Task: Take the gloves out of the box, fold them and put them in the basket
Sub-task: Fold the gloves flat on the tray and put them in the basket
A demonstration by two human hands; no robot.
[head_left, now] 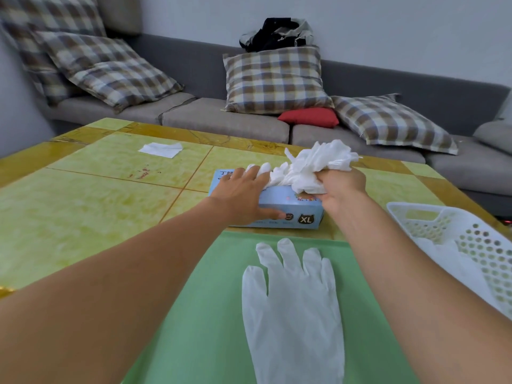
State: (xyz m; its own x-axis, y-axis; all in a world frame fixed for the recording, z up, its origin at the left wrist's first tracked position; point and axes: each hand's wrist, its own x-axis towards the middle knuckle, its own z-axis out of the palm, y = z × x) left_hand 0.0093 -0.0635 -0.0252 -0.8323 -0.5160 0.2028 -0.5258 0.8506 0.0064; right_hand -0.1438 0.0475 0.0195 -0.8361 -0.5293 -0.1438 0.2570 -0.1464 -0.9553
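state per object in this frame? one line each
glove box: on table, top open, gloves sticking out
bunch of gloves: crumpled, partly pulled out of box
flat glove: spread flat on green mat, unfolded
basket: on table at right, white material inside
left hand: fingers straight, pressing on box
right hand: gripping the bunch

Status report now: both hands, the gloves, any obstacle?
Left hand steadies box. Right hand grips glove wad. Flat glove on mat. Nothing blocks basket.
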